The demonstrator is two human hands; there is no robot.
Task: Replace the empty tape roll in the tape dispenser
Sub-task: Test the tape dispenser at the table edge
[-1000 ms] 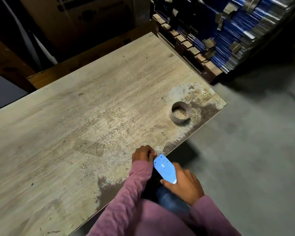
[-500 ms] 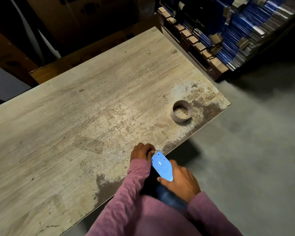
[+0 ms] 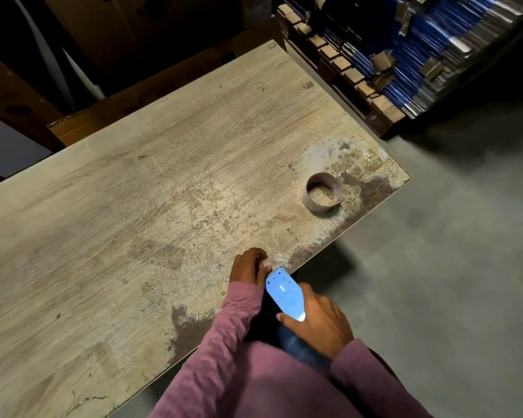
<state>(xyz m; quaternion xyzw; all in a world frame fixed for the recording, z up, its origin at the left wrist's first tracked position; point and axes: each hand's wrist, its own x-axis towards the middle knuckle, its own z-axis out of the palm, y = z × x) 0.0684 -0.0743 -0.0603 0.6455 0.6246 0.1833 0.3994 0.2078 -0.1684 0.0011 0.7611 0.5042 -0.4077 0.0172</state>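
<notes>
right hand (image 3: 320,324) grips blue tape dispenser (image 3: 285,293) at desk (image 3: 133,221) near edge | left hand (image 3: 248,268) curled beside its serrated tip (contents hidden) | empty tape roll (image 3: 323,196) near desk corner, well apart

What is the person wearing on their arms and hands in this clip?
Both arms are covered by long mauve-pink knit sleeves reaching the wrists. The left hand and right hand are bare: no gloves, and no rings, watch or markings that can be made out in this dim view.
</notes>
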